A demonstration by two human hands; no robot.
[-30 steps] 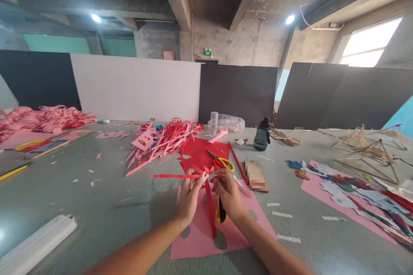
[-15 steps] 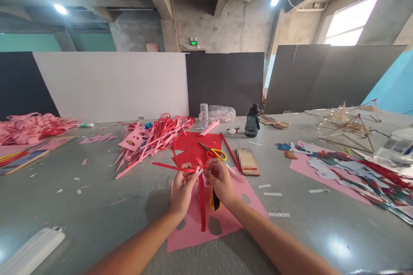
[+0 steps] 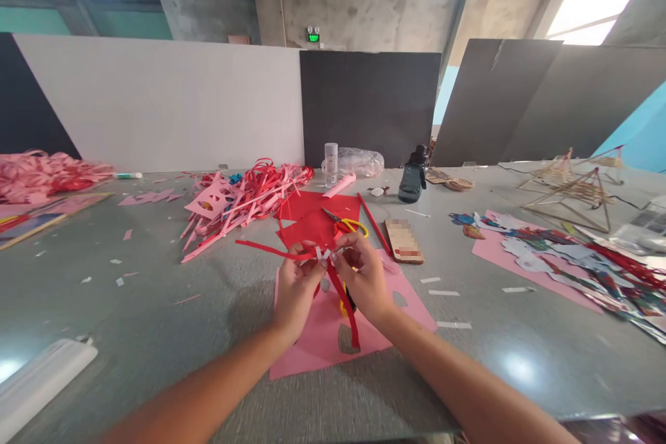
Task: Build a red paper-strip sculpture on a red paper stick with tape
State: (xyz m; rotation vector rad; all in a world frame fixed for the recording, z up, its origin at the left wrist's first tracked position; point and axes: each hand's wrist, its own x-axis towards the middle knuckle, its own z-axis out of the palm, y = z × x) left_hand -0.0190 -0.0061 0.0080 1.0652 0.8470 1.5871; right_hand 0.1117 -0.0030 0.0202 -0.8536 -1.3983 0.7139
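Over a pink sheet with cut-out holes [image 3: 296,361], my left hand [image 3: 299,291] pinches red paper strips [image 3: 350,316] where they meet. My right hand [image 3: 367,277] is closed on the same joint from the other side. A small white piece [image 3: 322,254] shows between the fingertips. One strip sticks out to the left and another hangs down toward me. Partly behind my right hand lies a yellow and black cutter [image 3: 344,306]. Just beyond the hands, yellow-handled scissors [image 3: 356,225] rest on red paper sheets [image 3: 306,229].
A heap of pink and red strips [image 3: 250,198] lies at the back left. A dark bottle [image 3: 411,182], a clear bottle [image 3: 331,163] and a brown card item [image 3: 403,241] stand or lie beyond. Coloured cut-outs [image 3: 535,250] and stick frames [image 3: 577,198] are right; a white roll [image 3: 46,385] is left.
The hanging strip has swung to the right at its lower end. Both hands still pinch the joint, with the fingers slightly shifted. My view has tipped downward.
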